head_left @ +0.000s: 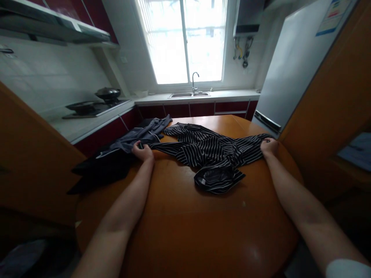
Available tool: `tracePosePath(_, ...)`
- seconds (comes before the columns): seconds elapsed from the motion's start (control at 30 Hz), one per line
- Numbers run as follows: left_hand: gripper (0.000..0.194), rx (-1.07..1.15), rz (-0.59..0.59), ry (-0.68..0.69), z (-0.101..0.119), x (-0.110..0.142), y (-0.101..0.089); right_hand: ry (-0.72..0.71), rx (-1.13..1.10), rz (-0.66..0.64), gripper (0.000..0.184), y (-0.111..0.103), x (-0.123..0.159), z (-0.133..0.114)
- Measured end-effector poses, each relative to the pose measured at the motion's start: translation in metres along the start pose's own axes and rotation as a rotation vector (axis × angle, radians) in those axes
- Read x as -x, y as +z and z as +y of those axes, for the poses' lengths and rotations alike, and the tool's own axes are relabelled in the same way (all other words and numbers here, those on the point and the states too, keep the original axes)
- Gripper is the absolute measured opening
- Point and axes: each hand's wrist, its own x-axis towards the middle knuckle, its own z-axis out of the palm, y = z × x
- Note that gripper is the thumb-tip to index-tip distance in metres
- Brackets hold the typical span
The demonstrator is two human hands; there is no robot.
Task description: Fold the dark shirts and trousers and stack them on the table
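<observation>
A black shirt with white stripes (207, 146) lies rumpled across the wooden table (185, 224), its sleeves stretched out to both sides. The collar end, with a dark lining and a small pale label, points toward me. My left hand (142, 151) is closed on the end of the left sleeve, beside the pile of dark clothes. At the table's right side, my right hand (269, 146) grips the end of the other sleeve. Both arms reach forward, well apart.
Grey and black clothes (136, 135) are heaped at the table's left edge, partly hanging over it. Beyond the table run a counter with a sink (189, 95) and a stove with a lidded pan (108, 94). A fridge (292, 65) stands at the right.
</observation>
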Motion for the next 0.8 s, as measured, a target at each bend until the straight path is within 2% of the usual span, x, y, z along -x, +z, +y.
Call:
tracePosePath(0.1,0.031,-0.070,0.090,0.124,0.012,0.012,-0.001,-0.028,0.080,0.071,0.052,-0.001,0.013,-0.009)
tracePosePath(0.17,0.028,-0.103,-0.006,0.269,0.022,0.029,0.009,-0.149,0.150,0.114,0.055,-0.002,0.025,-0.020)
tracePosePath(0.23,0.029,-0.133,-0.274,0.485,0.031,0.052,0.024,-0.319,0.175,0.054,0.047,0.000,0.040,-0.034)
tracePosePath(0.33,0.032,-0.183,-0.807,0.813,0.039,0.090,0.046,-0.511,0.158,-0.206,0.037,0.009,0.066,-0.056)
tracePosePath(0.37,0.032,-0.201,-0.914,0.870,0.040,0.100,0.052,-0.557,0.169,-0.298,0.036,0.014,0.075,-0.061)
tracePosePath(0.4,0.032,-0.222,-0.970,0.901,0.040,0.108,0.056,-0.590,0.187,-0.375,0.036,0.019,0.083,-0.066)
tracePosePath(0.43,0.033,-0.244,-0.983,0.909,0.039,0.113,0.058,-0.614,0.208,-0.436,0.035,0.024,0.090,-0.069)
tracePosePath(0.5,0.034,-0.298,-0.927,0.852,0.036,0.113,0.059,-0.633,0.243,-0.501,0.035,0.031,0.099,-0.071)
tracePosePath(0.67,0.038,-0.534,-0.695,0.449,0.013,0.076,0.049,-0.560,0.285,-0.460,0.043,0.030,0.092,-0.060)
tracePosePath(0.73,0.038,-0.572,-0.656,0.398,0.004,0.063,0.044,-0.535,0.293,-0.445,0.045,0.027,0.086,-0.055)
tracePosePath(0.8,0.034,-0.585,-0.649,0.413,0.000,0.057,0.040,-0.528,0.290,-0.441,0.044,0.024,0.083,-0.054)
